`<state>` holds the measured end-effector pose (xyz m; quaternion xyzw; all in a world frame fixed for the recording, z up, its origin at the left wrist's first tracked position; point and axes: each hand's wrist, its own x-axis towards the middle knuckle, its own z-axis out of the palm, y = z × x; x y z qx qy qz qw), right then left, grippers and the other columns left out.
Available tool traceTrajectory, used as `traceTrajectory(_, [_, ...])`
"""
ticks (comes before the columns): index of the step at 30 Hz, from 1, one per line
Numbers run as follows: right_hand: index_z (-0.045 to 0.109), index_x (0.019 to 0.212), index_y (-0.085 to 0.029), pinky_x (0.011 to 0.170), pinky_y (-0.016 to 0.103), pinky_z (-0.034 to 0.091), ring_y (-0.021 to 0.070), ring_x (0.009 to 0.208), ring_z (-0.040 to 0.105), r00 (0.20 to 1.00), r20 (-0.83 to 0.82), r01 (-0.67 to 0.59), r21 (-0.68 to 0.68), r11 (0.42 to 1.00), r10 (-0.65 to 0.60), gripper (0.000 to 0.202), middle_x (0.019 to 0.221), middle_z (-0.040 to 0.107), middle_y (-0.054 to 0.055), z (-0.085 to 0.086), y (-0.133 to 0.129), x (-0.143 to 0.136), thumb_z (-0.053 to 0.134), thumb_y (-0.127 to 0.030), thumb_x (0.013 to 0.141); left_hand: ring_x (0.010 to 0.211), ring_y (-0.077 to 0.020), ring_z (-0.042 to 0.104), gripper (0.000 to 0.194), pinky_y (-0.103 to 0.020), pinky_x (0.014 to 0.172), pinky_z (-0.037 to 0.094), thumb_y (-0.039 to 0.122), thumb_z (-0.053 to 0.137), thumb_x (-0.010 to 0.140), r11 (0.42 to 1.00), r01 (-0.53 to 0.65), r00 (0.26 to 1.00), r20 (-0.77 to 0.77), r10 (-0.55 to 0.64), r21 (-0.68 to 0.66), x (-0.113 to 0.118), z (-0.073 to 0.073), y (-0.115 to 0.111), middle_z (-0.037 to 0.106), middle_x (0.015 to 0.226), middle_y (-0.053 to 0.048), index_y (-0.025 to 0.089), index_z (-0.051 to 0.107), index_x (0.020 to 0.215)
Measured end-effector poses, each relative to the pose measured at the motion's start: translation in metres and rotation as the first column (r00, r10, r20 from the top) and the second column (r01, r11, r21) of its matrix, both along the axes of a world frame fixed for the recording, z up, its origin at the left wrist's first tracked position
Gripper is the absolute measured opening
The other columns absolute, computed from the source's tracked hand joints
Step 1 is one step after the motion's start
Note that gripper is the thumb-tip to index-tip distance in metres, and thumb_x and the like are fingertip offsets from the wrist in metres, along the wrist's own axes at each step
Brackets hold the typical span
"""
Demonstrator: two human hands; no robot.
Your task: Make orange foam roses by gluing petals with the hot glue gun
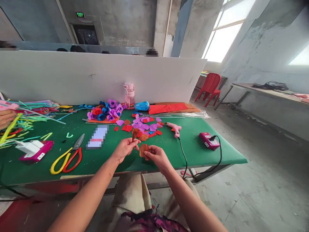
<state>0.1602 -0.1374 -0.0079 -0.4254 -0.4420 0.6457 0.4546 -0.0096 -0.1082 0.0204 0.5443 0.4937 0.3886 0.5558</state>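
My left hand is closed on a small rolled brown paper flower, held upright above the table edge. Between the thumb and fingers of my right hand is a flat brown paper petal, just right of the flower and apart from it. Loose purple, red and brown paper petals lie in a scattered pile beyond both hands. To the right of the pile rests a pink glue gun, its cord running over the table's front edge.
Finished paper flowers sit at the back beside a pink bottle. Scissors with yellow and red handles lie left, near a phone. Power strips stand at both sides. Another person's hand is at far left. A white board bounds the back.
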Motion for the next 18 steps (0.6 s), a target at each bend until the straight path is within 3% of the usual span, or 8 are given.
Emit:
traceTrajectory(3, [0.059,0.077,-0.017,0.061,0.024,0.047,0.0127,0.064,0.059,0.998,-0.064,-0.001,-0.061,0.998,-0.003,0.041,0.073,0.066,0.001,0.006,0.001,0.006,0.082,-0.039,0.051,0.037,-0.0047,0.027,0.036,-0.021,0.039,0.018,0.046,0.061,0.073,0.999,-0.026,0.997,-0.07,0.029,0.045,-0.01,0.002,0.008,0.061,0.059,-0.001,0.014,0.068,0.089])
traceTrajectory(5, [0.06,0.079,-0.017,0.062,0.024,0.047,0.0121,0.064,0.058,0.997,-0.076,0.007,-0.066,0.998,-0.012,0.042,0.074,0.065,0.001,0.012,-0.002,0.012,0.082,-0.039,0.051,0.043,-0.0075,0.04,0.032,-0.022,0.043,0.028,0.047,0.061,0.072,0.993,-0.03,0.986,-0.162,0.048,0.11,-0.018,0.004,0.015,0.066,0.063,-0.004,0.016,0.068,0.075])
traceTrajectory(9, [0.059,0.077,-0.017,0.058,0.022,0.041,0.0105,0.06,0.054,0.995,0.081,-0.055,0.058,0.997,0.05,0.032,0.068,0.061,-0.001,0.012,-0.03,0.036,0.071,-0.045,0.067,0.076,-0.0191,0.062,0.039,-0.027,0.066,0.044,0.05,0.06,0.071,0.963,-0.017,0.945,-0.311,0.103,0.268,-0.043,0.012,0.039,0.072,0.087,-0.01,0.017,0.058,0.052])
traceTrajectory(11, [0.057,0.064,-0.017,0.056,0.023,0.037,0.011,0.056,0.05,0.949,0.283,-0.166,0.082,0.983,0.137,0.033,0.059,0.056,-0.001,-0.005,-0.055,0.053,0.063,-0.048,0.073,0.085,-0.0234,0.064,0.04,-0.03,0.072,0.045,0.053,0.059,0.07,0.949,-0.02,0.915,-0.377,0.144,0.314,-0.06,0.017,0.057,0.073,0.086,-0.011,0.018,0.058,0.051])
traceTrajectory(13, [0.054,0.059,-0.018,0.053,0.025,0.036,0.0127,0.053,0.049,0.891,0.384,-0.255,-0.015,0.967,0.241,0.04,0.054,0.054,0.0,-0.032,-0.08,0.07,0.058,-0.056,0.073,0.086,-0.0245,0.065,0.039,-0.032,0.076,0.046,0.053,0.059,0.069,0.938,-0.04,0.885,-0.424,0.194,0.346,-0.078,0.021,0.077,0.072,0.077,-0.009,0.018,0.056,0.05])
traceTrajectory(16, [0.053,0.057,-0.022,0.054,0.029,0.04,0.0175,0.053,0.051,0.903,0.397,-0.107,-0.169,0.98,0.167,0.044,0.054,0.054,0.001,-0.071,-0.105,0.087,0.057,-0.065,0.062,0.084,-0.0227,0.065,0.037,-0.029,0.075,0.046,0.047,0.055,0.074,0.938,-0.073,0.784,-0.562,0.264,0.339,-0.095,0.024,0.111,0.072,0.076,-0.009,0.018,0.055,0.051])
traceTrajectory(18, [0.057,0.061,-0.024,0.057,0.031,0.044,0.0214,0.059,0.056,0.928,0.347,-0.059,-0.217,0.974,0.134,0.042,0.06,0.059,0.003,-0.086,-0.113,0.091,0.054,-0.065,0.06,0.083,-0.0232,0.065,0.031,-0.029,0.074,0.046,0.04,0.056,0.074,0.935,-0.105,0.736,-0.606,0.301,0.338,-0.098,0.023,0.134,0.071,0.074,-0.009,0.017,0.056,0.052])
